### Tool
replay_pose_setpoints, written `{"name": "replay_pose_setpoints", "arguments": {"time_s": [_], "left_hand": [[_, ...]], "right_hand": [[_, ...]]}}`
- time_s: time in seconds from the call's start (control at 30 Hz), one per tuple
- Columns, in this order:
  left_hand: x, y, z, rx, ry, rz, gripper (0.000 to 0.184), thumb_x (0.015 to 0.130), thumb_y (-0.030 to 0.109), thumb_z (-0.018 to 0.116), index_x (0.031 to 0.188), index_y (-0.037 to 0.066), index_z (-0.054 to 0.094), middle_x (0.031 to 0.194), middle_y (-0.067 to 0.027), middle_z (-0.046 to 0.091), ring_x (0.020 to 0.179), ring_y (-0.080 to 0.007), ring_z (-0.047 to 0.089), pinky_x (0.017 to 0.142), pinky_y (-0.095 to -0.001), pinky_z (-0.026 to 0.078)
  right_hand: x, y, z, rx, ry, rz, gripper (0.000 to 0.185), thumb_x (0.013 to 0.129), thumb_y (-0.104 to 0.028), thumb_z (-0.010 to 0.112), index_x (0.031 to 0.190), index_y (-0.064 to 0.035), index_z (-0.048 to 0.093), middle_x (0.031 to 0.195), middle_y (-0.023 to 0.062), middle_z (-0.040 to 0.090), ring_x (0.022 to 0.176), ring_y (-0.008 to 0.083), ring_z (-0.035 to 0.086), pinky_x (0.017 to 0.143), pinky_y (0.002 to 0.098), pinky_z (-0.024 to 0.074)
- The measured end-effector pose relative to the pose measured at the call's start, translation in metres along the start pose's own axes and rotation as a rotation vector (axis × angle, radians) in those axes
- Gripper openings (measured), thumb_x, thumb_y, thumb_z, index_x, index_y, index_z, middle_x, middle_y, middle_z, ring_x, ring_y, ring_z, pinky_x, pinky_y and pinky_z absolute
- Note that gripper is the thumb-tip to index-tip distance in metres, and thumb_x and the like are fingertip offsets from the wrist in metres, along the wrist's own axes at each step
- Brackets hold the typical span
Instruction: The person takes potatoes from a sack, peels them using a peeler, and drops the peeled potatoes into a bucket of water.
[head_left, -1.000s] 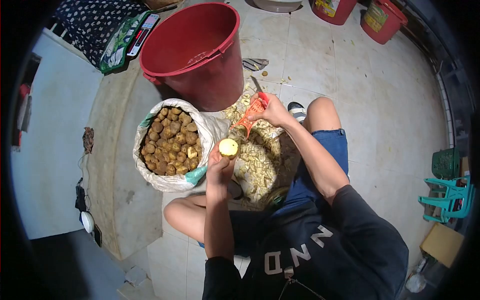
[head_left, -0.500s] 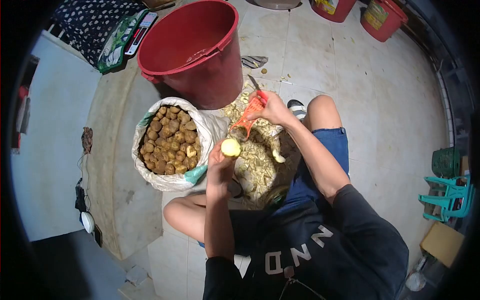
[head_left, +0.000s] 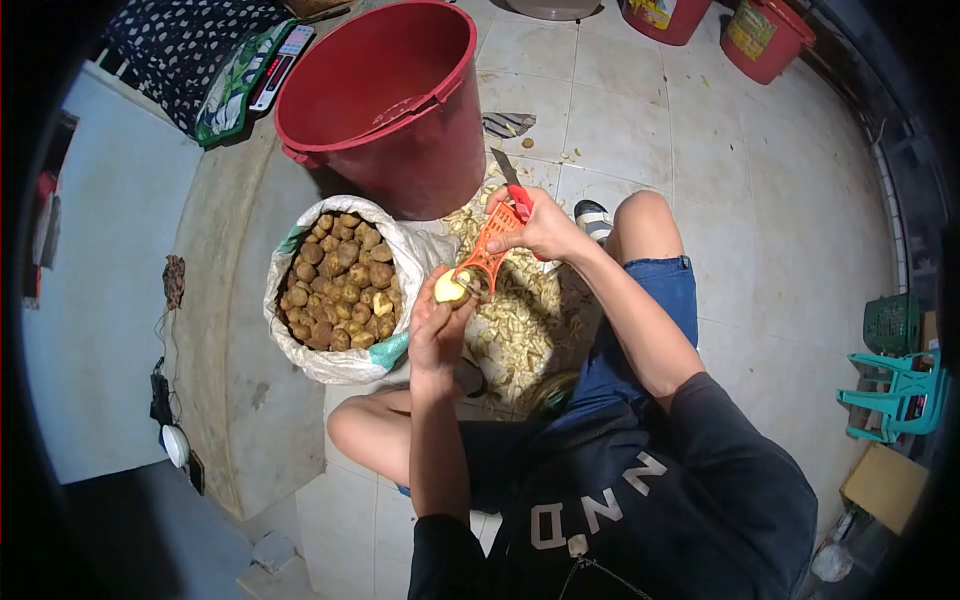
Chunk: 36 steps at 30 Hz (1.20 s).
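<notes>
A pale yellow, mostly peeled potato (head_left: 450,289) is held in the fingers of my left hand (head_left: 432,338). My right hand (head_left: 548,228) is closed around an orange peeler (head_left: 487,252), whose head meets the potato's right side. That same hand also grips a red-handled knife (head_left: 506,168), its blade pointing up and away. Left of my left hand stands an open white sack (head_left: 425,262) full of brown unpeeled potatoes (head_left: 345,285). Beneath both hands lies a wide heap of peelings (head_left: 515,345) between my legs.
A large red tub (head_left: 430,165) stands just behind the sack. Two red buckets (head_left: 765,40) are at the far right back. Along the left runs a raised ledge (head_left: 225,300) with a scale (head_left: 282,68) near its far end. Teal plastic stools (head_left: 895,395) sit at the right edge.
The peeler has come down onto the potato, and the potato has shifted slightly left and turned. A long strip of peel beside the heap no longer shows.
</notes>
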<state>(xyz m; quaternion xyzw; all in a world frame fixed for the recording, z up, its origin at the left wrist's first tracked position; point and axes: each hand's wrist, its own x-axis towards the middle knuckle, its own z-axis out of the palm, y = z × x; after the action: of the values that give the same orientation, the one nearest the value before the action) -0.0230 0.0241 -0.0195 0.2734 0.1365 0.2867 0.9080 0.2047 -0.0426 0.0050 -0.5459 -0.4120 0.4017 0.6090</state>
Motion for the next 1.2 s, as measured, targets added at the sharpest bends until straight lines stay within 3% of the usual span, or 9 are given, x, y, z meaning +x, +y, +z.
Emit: {"name": "replay_pose_setpoints", "arguments": {"time_s": [0.13,0.17,0.4,0.47,0.5,0.73,0.87,1.03,1.2], "left_hand": [[0.004,-0.007,-0.009,0.265,0.054,0.038,0.059,0.082,0.001,0.066,0.136,-0.005,0.040,0.119,-0.0166,0.059,0.105,-0.0230,0.062,0.088,-0.0300,0.053],[0.003,-0.009,-0.011,0.346,0.067,0.075,0.056,0.082,-0.004,0.062,0.135,-0.005,0.042,0.118,-0.0168,0.059,0.103,-0.0225,0.063,0.085,-0.0285,0.054],[-0.002,-0.007,-0.016,0.325,0.013,0.116,0.045,0.079,-0.013,0.058,0.123,-0.008,0.050,0.114,-0.0193,0.061,0.105,-0.0250,0.062,0.092,-0.0365,0.052],[0.003,-0.007,-0.030,0.111,0.166,0.111,0.035,0.086,-0.005,0.060,0.120,-0.007,0.051,0.109,-0.0190,0.062,0.099,-0.0252,0.063,0.089,-0.0360,0.053],[0.007,-0.003,-0.026,0.132,0.034,0.119,0.037,0.094,0.005,0.057,0.127,-0.006,0.046,0.113,-0.0205,0.059,0.099,-0.0266,0.061,0.090,-0.0382,0.052],[0.026,-0.017,-0.039,-0.015,0.209,0.054,0.048,0.098,0.015,0.052,0.140,-0.003,0.034,0.126,-0.0205,0.051,0.110,-0.0281,0.055,0.096,-0.0414,0.046],[0.029,-0.027,-0.072,0.264,0.415,-0.106,0.039,0.097,0.015,0.054,0.131,-0.002,0.045,0.111,-0.0143,0.059,0.096,-0.0218,0.060,0.081,-0.0354,0.052],[0.052,-0.058,-0.092,0.440,0.338,-0.210,0.032,0.092,0.014,0.064,0.119,0.000,0.054,0.092,-0.0056,0.064,0.075,-0.0113,0.060,0.062,-0.0242,0.049],[0.053,-0.072,-0.100,0.982,0.426,-0.041,0.025,0.084,0.004,0.068,0.106,-0.007,0.062,0.083,-0.0031,0.063,0.071,-0.0053,0.054,0.066,-0.0187,0.044]], "right_hand": [[-0.004,0.005,0.004,-0.136,-0.020,-0.035,0.046,0.065,-0.011,0.089,0.098,-0.0049,0.059,0.080,-0.0042,0.062,0.073,0.0047,0.054,0.064,0.0228,0.0443],[-0.003,0.011,0.003,-0.094,-0.027,0.017,0.045,0.064,-0.010,0.089,0.097,-0.0044,0.059,0.086,-0.0016,0.063,0.082,0.0071,0.057,0.075,0.0258,0.0476],[-0.002,0.005,-0.001,-0.188,-0.062,-0.033,0.042,0.065,-0.007,0.088,0.096,-0.0035,0.059,0.083,-0.0027,0.063,0.080,0.0063,0.057,0.074,0.0240,0.0476],[0.009,0.016,-0.017,-0.061,0.077,0.046,0.041,0.068,-0.008,0.087,0.097,-0.0046,0.059,0.082,-0.0026,0.062,0.077,0.0063,0.057,0.070,0.0243,0.0482],[0.009,0.014,-0.017,0.030,0.075,0.050,0.040,0.068,-0.007,0.086,0.097,-0.0046,0.060,0.081,-0.0025,0.062,0.079,0.0074,0.058,0.073,0.0259,0.0494],[0.009,0.010,-0.001,-0.201,0.064,0.046,0.039,0.070,-0.011,0.086,0.098,-0.0043,0.060,0.077,-0.0036,0.059,0.072,0.0062,0.054,0.065,0.0233,0.0448],[0.029,-0.018,-0.043,-0.177,0.122,-0.011,0.038,0.075,-0.013,0.083,0.101,-0.0046,0.058,0.076,-0.0040,0.058,0.070,0.0054,0.052,0.063,0.0230,0.0438],[0.034,-0.049,-0.105,-0.173,0.280,-0.068,0.037,0.077,-0.017,0.082,0.101,-0.0034,0.058,0.078,-0.0021,0.060,0.067,0.0063,0.053,0.059,0.0234,0.0431],[0.030,-0.043,-0.165,-0.046,0.706,-0.084,0.040,0.079,-0.026,0.081,0.103,-0.0019,0.059,0.071,-0.0012,0.061,0.050,0.0043,0.046,0.043,0.0216,0.0357]]}}
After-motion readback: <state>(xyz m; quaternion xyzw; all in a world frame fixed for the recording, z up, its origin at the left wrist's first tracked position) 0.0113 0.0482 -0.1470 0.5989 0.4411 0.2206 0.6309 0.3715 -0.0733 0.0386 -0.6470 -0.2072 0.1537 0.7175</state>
